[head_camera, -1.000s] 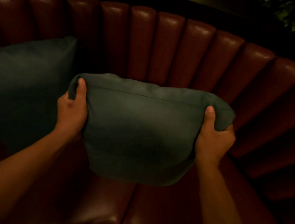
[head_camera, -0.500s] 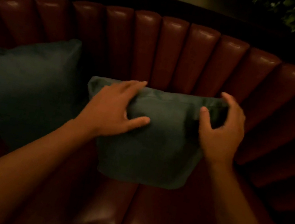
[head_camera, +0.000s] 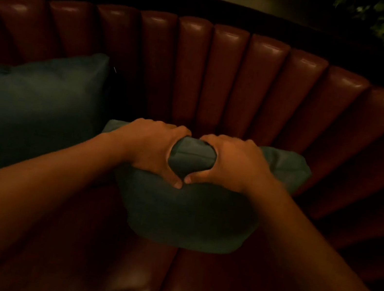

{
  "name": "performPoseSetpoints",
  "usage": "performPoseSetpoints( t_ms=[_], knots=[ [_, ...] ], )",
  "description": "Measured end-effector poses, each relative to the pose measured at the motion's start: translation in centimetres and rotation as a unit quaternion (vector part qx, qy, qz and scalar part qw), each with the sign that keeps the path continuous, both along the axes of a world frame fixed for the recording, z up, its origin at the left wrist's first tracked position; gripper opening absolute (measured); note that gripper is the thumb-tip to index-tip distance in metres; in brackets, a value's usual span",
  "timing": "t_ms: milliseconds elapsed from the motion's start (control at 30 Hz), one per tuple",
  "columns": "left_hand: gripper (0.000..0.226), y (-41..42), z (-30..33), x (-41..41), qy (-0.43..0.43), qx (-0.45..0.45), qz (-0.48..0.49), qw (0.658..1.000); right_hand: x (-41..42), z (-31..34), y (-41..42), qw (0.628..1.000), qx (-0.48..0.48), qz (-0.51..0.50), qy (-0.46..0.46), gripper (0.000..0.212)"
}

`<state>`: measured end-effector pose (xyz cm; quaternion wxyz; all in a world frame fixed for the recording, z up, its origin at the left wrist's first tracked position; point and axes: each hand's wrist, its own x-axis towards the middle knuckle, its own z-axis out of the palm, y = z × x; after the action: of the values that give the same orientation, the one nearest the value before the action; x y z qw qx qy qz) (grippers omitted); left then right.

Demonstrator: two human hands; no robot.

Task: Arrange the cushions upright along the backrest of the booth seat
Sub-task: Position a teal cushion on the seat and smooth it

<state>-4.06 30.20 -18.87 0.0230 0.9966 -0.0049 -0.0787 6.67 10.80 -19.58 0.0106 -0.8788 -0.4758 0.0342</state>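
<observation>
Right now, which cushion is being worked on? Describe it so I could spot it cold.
Find the curved, ribbed dark-red leather backrest. At its middle stands the smaller teal fabric cushion, both hands pressed onto its top edge. Its neighbour, the larger teal cushion to the left, is untouched.

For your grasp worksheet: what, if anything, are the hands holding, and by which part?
Both the left hand and right hand grip the smaller teal cushion at the middle of its top edge, thumbs in front.

Glossy leather seat, matt cloth cushions

The backrest (head_camera: pixel 189 68) at the upper middle of the frame looks like smooth, shiny reddish-brown leather with padded ribs; the centre cushion (head_camera: pixel 189 211) and the left cushion (head_camera: pixel 32 101) are matt, soft, dark teal fabric.
</observation>
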Motion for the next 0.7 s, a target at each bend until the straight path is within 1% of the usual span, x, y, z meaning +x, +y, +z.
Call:
performPoseSetpoints(
  t_ms=[67, 133, 200, 267, 333, 367, 433, 500, 567, 600, 700],
  knots=[
    [0.081, 0.7, -0.2, -0.8, -0.041, 0.018, -0.023, 0.999, -0.3, -1.1, -0.4, 0.996, 0.048, 0.031, -0.069, 0.078],
    [0.064, 1.0, -0.6, -1.2, -0.087, 0.037, -0.067, 0.993, -0.2, -1.9, -0.8, 0.986, 0.102, 0.076, -0.104, 0.063],
    [0.053, 0.8, -0.7, -1.2, -0.112, 0.034, -0.095, 0.989, 0.2, -2.4, -1.2, 0.972, 0.163, 0.106, -0.135, 0.06],
    [0.047, 0.7, -0.8, -0.9, -0.123, 0.03, -0.099, 0.987, 0.3, -2.3, -1.4, 0.97, 0.173, 0.107, -0.13, 0.06],
    [0.048, 0.6, -0.5, -0.9, -0.119, 0.016, -0.086, 0.989, 0.3, -1.6, -1.6, 0.982, 0.141, 0.08, -0.101, 0.063],
    [0.053, 0.8, -0.3, -1.0, -0.118, 0.007, -0.077, 0.99, 0.5, -1.1, -1.8, 0.986, 0.125, 0.062, -0.09, 0.066],
    [0.072, 1.6, 0.1, -1.5, -0.109, 0.007, -0.055, 0.992, 1.4, -0.1, -3.0, 0.991, 0.102, 0.023, -0.079, 0.076],
    [0.088, 3.2, 0.3, -2.3, -0.077, 0.008, -0.012, 0.997, 2.5, 0.6, -4.8, 0.995, 0.059, -0.034, -0.071, 0.091],
    [0.087, 4.7, 0.1, -3.2, -0.048, -0.043, 0.008, 0.998, 3.1, 0.7, -6.7, 0.994, 0.024, -0.087, -0.067, 0.103],
    [0.082, 5.2, 0.0, -3.4, -0.043, -0.075, 0.004, 0.996, 3.0, 0.6, -7.4, 0.993, 0.02, -0.099, -0.067, 0.104],
    [0.069, 5.4, -0.2, -3.6, -0.059, -0.126, -0.002, 0.99, 2.8, 0.0, -8.5, 0.991, 0.029, -0.101, -0.087, 0.096]
  ],
)
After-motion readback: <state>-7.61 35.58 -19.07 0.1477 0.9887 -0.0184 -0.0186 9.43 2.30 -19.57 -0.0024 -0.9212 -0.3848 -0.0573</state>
